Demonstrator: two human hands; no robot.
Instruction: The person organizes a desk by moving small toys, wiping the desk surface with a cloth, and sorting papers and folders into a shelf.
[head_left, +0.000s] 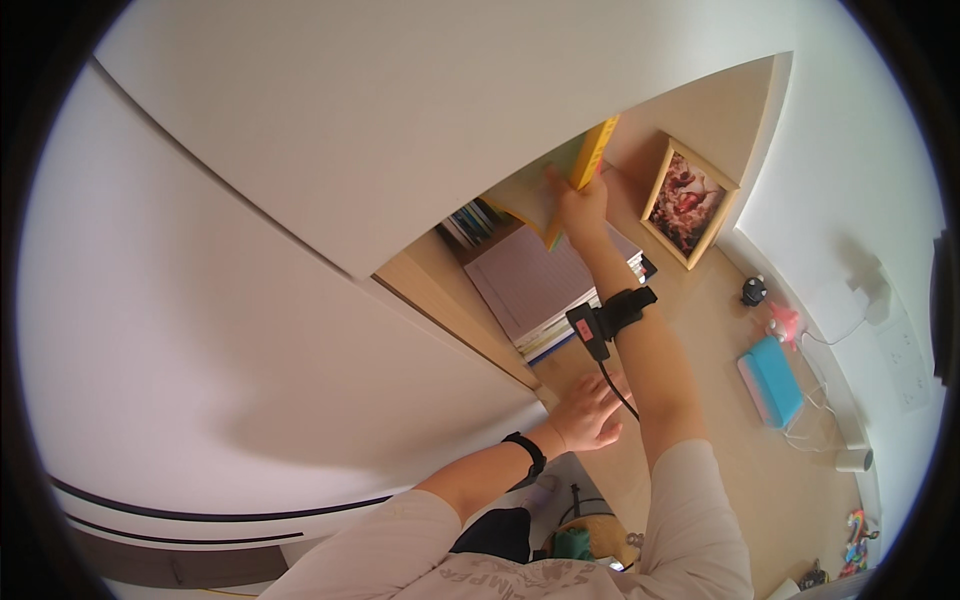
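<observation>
My right hand reaches up under the cabinet front and grips a yellow-spined book, whose upper part is hidden by the cabinet. Beneath that hand lies a stack of notebooks and papers on the desk. Behind the stack several thin books stand upright in the cubby. My left hand rests at the desk's edge, fingers spread, with nothing seen in it. Each wrist wears a black strap; the right one carries a small cabled device.
A framed picture leans at the desk's back. Along the wall are a dark figurine, a pink figurine, a blue-and-pink box and white cables. The white cabinet front overhangs at upper left. A round stool stands below.
</observation>
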